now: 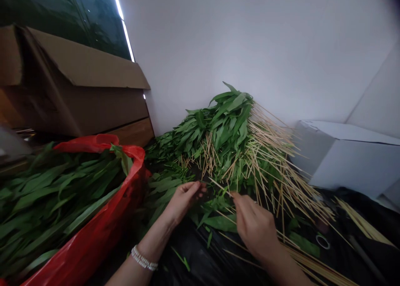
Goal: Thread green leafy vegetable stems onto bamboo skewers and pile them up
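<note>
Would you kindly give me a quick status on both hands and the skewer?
Left hand pinching loose leaves. Right hand gripping skewer, tip toward the leaves. Skewered pile close behind, red bag of leaves at left.

Soft, even light fills the scene and is brightest on the white wall (250, 40). A thin strip of glare (123, 23) burns out beside the dark pane (62, 15) at upper left. The black sheet (200, 261) is dim along its near edge, with a faint sheen. Wide-angle stretch bends the blurred cardboard box (71, 82), and the top right corner darkens. The left hand (184, 200) and right hand (254, 225) look slightly soft, while the leaf pile (218, 128) is sharper.
</note>
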Demonstrator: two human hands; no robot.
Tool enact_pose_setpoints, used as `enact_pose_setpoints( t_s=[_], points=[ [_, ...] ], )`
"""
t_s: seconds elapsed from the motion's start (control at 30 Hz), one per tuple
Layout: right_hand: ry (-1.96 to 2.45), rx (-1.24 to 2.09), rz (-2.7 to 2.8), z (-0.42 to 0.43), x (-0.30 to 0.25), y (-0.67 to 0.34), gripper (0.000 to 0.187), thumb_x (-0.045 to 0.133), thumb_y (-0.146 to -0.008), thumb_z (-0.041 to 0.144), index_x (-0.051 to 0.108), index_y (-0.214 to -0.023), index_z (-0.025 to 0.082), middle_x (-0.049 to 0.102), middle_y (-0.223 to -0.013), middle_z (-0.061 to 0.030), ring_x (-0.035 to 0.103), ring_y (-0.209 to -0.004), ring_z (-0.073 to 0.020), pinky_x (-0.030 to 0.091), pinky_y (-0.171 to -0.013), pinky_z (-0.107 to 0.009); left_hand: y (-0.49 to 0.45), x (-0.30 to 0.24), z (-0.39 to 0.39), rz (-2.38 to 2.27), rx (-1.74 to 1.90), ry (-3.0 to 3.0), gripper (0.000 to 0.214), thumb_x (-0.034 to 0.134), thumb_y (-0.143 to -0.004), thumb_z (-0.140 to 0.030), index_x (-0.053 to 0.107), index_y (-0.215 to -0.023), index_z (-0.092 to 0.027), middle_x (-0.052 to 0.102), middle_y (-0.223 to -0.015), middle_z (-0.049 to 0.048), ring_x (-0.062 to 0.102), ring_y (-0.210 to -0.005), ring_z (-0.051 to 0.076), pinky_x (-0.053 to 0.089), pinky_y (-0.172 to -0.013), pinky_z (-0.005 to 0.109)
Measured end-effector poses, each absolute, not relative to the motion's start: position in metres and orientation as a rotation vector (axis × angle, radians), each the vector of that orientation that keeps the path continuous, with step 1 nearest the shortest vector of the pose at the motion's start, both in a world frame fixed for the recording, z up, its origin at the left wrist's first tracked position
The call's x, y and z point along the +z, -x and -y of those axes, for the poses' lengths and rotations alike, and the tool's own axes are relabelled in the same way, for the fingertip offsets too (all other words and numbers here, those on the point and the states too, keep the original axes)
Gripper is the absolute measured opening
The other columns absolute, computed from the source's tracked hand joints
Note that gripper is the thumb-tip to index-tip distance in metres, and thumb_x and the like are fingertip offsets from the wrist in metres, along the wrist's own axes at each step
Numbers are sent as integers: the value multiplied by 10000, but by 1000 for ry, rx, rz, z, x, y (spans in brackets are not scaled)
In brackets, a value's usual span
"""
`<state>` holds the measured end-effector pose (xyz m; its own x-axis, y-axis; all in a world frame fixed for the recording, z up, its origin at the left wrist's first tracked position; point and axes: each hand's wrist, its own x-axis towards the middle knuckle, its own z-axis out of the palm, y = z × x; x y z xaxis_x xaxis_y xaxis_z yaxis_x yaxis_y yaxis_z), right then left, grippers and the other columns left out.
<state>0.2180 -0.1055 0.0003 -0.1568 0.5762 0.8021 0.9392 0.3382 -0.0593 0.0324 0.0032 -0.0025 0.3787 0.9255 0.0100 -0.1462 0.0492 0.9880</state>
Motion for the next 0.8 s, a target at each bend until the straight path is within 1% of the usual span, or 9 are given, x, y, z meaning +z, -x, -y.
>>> enact_pose_setpoints(
  t_s=[0.1,0.2,0.27,0.37,0.43,0.53,0.63,0.8],
  points=[
    [1310,-630,1751,109,9,-225,252,396,-909,109,540,-1117,106,603,-744,-42,570,-638,-135,405,-631,-250,-30,-8,-11,-989,1059,-1534,237,696,-726,-380,746,-794,-158,721,-753,57,598,-688,172,433,-657,248],
    [1317,-636,1760,110,11,-226,240,405,-908,108,555,-1096,108,601,-736,-36,556,-615,-128,387,-614,-249,-32,-18,-11,-1029,995,-1880,160,663,-755,-316,749,-803,-190,729,-819,65,623,-774,218,443,-729,285],
    [1317,-606,1787,110,9,-224,244,406,-909,110,564,-1094,113,591,-725,-29,547,-606,-125,381,-614,-249,-33,-24,-8,-1047,931,-2095,156,643,-772,-301,748,-843,-210,720,-852,70,618,-810,226,434,-761,297],
    [1313,-577,1798,108,6,-223,244,414,-912,127,575,-1096,120,578,-713,-19,537,-597,-122,377,-616,-249,-34,-30,-4,-1123,796,-2327,174,673,-739,-277,737,-889,-216,691,-877,66,594,-856,230,420,-795,309],
    [1318,-579,1796,107,4,-222,242,419,-916,141,578,-1097,124,571,-705,-13,535,-592,-122,373,-615,-251,-34,-31,-3,-1149,728,-2388,169,679,-724,-246,731,-881,-211,678,-886,58,586,-878,226,418,-813,309],
    [1339,-583,1803,106,1,-222,241,412,-922,154,580,-1094,133,574,-708,-11,540,-593,-123,367,-614,-251,-34,-27,-4,-1135,785,-2323,123,655,-731,-202,726,-831,-197,686,-876,55,601,-861,212,432,-799,295],
    [1385,-568,1840,105,-3,-220,255,381,-929,157,581,-1086,138,586,-728,-14,550,-592,-121,361,-604,-250,-33,-21,-7,-1130,932,-2061,129,655,-732,-220,721,-835,-179,713,-852,57,627,-806,208,452,-755,285],
    [1498,-562,1940,105,-10,-217,295,349,-913,131,573,-1105,147,600,-757,-16,571,-588,-128,354,-568,-257,-32,-14,-10,-1002,1033,-1563,250,709,-699,-296,727,-896,-144,734,-867,67,634,-776,193,464,-733,274]
  ],
)
